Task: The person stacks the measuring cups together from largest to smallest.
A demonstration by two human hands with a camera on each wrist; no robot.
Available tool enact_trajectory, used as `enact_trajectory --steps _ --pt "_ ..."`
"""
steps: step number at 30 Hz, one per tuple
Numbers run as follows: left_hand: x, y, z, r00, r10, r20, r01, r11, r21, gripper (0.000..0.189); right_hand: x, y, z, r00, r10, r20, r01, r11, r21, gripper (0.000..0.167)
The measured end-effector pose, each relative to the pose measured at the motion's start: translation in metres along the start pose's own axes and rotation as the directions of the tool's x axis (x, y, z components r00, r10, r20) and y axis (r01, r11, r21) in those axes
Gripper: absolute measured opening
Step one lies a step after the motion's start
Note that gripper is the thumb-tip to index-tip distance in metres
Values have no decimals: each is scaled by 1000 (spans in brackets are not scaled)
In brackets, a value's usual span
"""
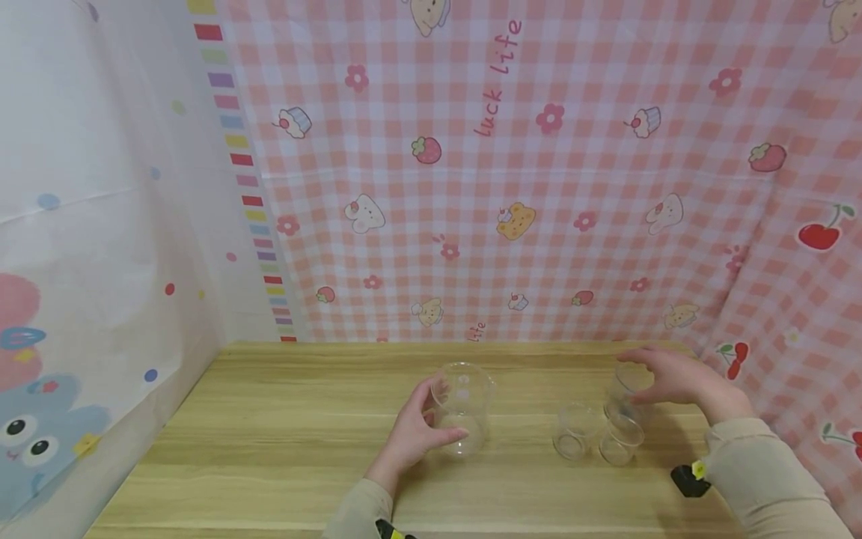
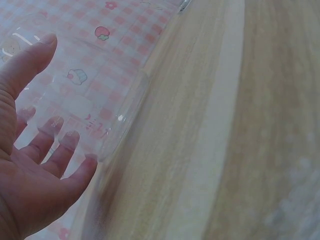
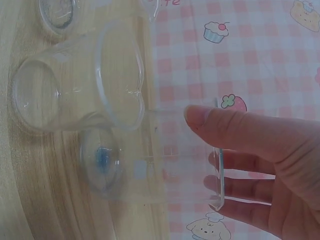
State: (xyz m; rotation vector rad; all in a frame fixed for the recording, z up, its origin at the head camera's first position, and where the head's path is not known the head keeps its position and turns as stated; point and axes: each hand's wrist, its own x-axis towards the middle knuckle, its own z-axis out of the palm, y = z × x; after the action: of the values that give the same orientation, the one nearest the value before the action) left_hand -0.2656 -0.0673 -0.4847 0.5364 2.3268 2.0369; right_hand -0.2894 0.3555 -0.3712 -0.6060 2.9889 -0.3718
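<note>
A large clear beaker (image 1: 471, 419) stands on the wooden table, left of the others. My left hand (image 1: 420, 423) holds it from its left side, thumb in front and fingers behind. In the left wrist view, the fingertips (image 2: 70, 140) show through or against the clear wall (image 2: 120, 107). At the back right, my right hand (image 1: 680, 378) grips a tall clear beaker (image 3: 150, 175) near its rim, thumb on one side and fingers on the other. A blue patch shows at that beaker's base. Two smaller clear beakers (image 1: 572, 438) (image 1: 621, 442) stand just in front.
The wooden table (image 1: 283, 434) reaches back to a pink checked cloth (image 1: 471, 262). A white patterned cloth (image 1: 114, 247) hangs on the left, and a cherry-print cloth (image 1: 808, 314) closes off the right, close to my right forearm.
</note>
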Motion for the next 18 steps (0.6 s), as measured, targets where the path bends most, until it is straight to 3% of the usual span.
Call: enact_trajectory --steps 18 --pt "-1 1 0 1000 13 -3 -13 1000 -11 90 -1 0 1 998 -22 -64 21 999 -30 65"
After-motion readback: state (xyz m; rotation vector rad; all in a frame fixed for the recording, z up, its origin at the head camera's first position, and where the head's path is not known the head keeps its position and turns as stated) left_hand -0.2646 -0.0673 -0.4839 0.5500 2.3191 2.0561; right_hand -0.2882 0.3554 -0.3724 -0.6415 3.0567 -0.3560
